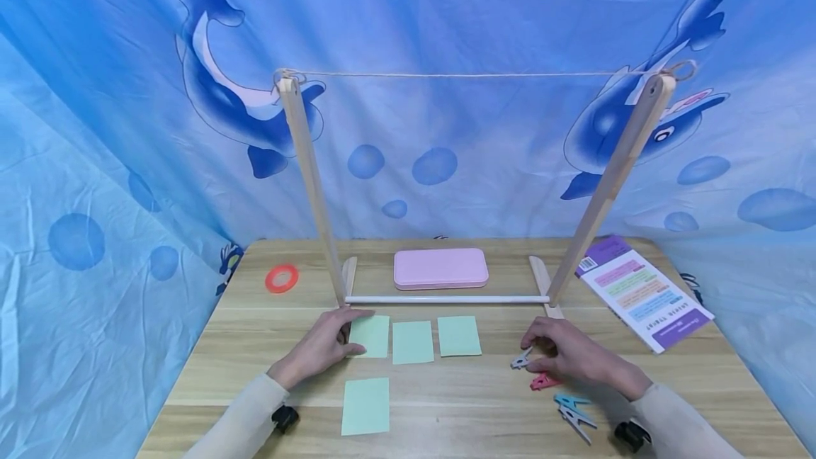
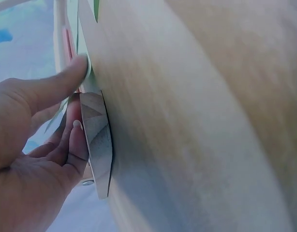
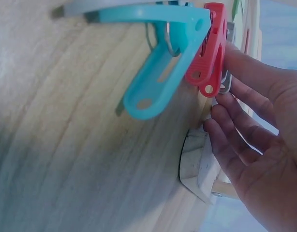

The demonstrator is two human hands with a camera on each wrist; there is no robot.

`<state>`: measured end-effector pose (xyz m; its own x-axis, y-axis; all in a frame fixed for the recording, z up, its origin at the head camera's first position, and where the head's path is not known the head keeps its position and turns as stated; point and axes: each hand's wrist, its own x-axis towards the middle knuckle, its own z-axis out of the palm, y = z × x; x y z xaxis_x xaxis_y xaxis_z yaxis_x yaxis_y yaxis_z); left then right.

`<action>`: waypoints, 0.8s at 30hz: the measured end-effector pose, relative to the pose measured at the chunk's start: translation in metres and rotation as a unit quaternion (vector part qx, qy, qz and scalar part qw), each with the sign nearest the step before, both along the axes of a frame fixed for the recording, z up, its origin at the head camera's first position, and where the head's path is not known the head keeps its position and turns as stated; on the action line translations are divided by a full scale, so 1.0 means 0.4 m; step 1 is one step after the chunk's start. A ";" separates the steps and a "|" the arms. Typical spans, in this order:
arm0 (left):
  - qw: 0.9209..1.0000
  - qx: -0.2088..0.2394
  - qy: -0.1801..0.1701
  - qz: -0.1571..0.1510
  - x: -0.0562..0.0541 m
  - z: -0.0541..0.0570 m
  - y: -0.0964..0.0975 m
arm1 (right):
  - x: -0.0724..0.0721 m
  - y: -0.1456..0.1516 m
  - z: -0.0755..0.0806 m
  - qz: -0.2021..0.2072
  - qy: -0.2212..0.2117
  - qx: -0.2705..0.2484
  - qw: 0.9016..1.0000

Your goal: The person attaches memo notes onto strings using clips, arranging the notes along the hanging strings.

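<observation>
My left hand (image 1: 321,342) is at the left side of a pale green paper square (image 1: 372,337), its thumb and forefinger gripping the edges. In the left wrist view the thumb (image 2: 66,82) presses against green paper. Two more green squares, a middle one (image 1: 413,343) and a right one (image 1: 459,336), lie in a row beside it; another green square (image 1: 365,406) lies nearer. With thumb and fingers, my right hand (image 1: 570,353) pinches a grey clothespin (image 1: 520,359). Close under that hand lie a red clothespin (image 1: 544,382), a blue clothespin (image 1: 569,400) and a second grey clothespin (image 1: 576,422).
A wooden frame (image 1: 310,176) with a string (image 1: 446,76) tied across its top stands behind the hands, a white rod (image 1: 446,299) joining its base. Behind the rod is a pink case (image 1: 440,268). Red tape (image 1: 281,278) lies left, a purple-and-white booklet (image 1: 647,292) right.
</observation>
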<state>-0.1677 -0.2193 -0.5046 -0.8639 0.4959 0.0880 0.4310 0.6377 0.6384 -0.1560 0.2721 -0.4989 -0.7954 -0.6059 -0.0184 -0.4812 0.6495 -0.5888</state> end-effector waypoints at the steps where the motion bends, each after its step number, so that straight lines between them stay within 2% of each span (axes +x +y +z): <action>1: 1.000 0.001 -0.002 0.003 0.000 0.000 0.000 | -0.001 0.001 -0.001 0.000 0.000 0.000 1.000; 8: 1.000 0.013 -0.012 0.025 0.005 0.000 0.001 | -0.001 0.003 -0.003 0.001 0.000 -0.003 1.000; 12: 0.998 0.035 -0.028 0.045 0.008 0.000 0.006 | -0.003 0.003 0.001 -0.004 0.001 -0.004 1.000; 19: 0.986 0.124 -0.083 0.078 0.014 -0.006 0.007 | -0.007 -0.001 0.003 0.000 0.010 -0.018 1.000; 24: 0.979 0.148 -0.097 0.101 0.012 -0.008 0.009 | -0.013 -0.013 0.008 0.012 0.042 -0.045 0.998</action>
